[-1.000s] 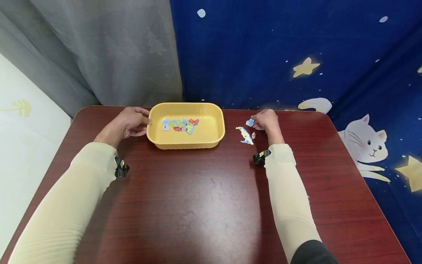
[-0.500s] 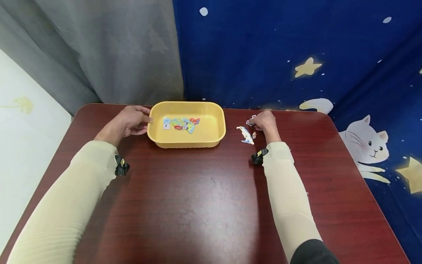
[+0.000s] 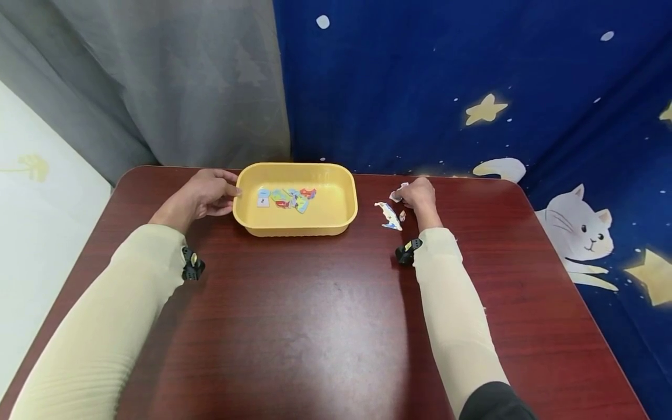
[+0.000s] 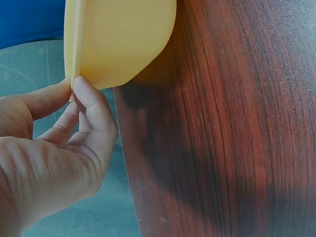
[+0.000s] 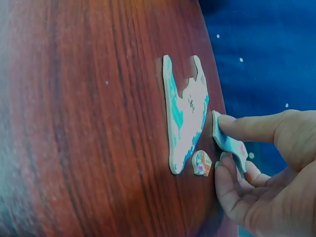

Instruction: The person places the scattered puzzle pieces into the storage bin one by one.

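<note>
My left hand (image 3: 212, 192) pinches the left rim of a yellow plastic basin (image 3: 294, 227), thumb and forefinger on either side of the rim in the left wrist view. Several colourful flat pieces (image 3: 283, 200) lie on the basin's floor. To the right of the basin, my right hand (image 3: 420, 193) pinches a small flat wavy piece (image 5: 230, 143) between thumb and fingers, tilted on edge near the table's far edge. Beside it on the table lie a long white-and-blue forked flat piece (image 5: 185, 113) and a small rounded printed piece (image 5: 201, 164).
The dark red wooden table (image 3: 294, 315) has rounded far corners. Behind it hang a grey curtain (image 3: 199, 87) and a blue curtain (image 3: 378, 87) with stars and a white cat, close to the far edge. A white surface (image 3: 42, 233) stands at the left.
The piece in my right hand has turned from its light-blue face to a paler, whitish side. The right hand shifted slightly left; the left hand and basin stay put.
</note>
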Available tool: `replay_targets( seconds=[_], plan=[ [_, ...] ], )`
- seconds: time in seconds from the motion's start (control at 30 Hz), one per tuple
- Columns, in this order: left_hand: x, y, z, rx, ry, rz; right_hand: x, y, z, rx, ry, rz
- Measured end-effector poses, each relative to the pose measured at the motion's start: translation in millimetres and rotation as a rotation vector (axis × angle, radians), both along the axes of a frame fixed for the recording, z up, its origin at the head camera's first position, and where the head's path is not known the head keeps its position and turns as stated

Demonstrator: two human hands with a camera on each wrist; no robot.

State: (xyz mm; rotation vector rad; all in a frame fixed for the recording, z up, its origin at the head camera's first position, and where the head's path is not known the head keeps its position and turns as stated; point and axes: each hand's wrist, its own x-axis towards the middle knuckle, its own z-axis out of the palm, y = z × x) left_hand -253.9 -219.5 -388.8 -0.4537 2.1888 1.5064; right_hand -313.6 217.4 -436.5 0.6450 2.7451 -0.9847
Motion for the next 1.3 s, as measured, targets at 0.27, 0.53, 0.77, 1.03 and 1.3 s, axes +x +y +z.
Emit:
replay_targets(
  seconds=[0.27,0.53,0.77,1.03,1.3],
  plan=[
    [0.3,1.0,-0.6,-0.009,0.010,0.001,-3.7,4.9,-1.2,-0.309,0.058,-0.161],
    [0.0,2.0,-0.1,-0.008,0.008,0.000,-5.8,12.1,-3.6,-0.549,0.077,-0.274],
    [-0.1,1.1,-1.0,-0.008,0.006,-0.002,-1.4,6.0,5.8,-0.690,0.177,-0.256],
    [0.7,1.0,-0.3,-0.010,0.013,-0.004,5.5,-10.2,23.5,-0.713,0.214,-0.180],
    [0.6,1.5,-0.2,-0.013,0.013,0.001,8.1,-29.5,37.6,-0.732,0.265,-0.106]
  ],
)
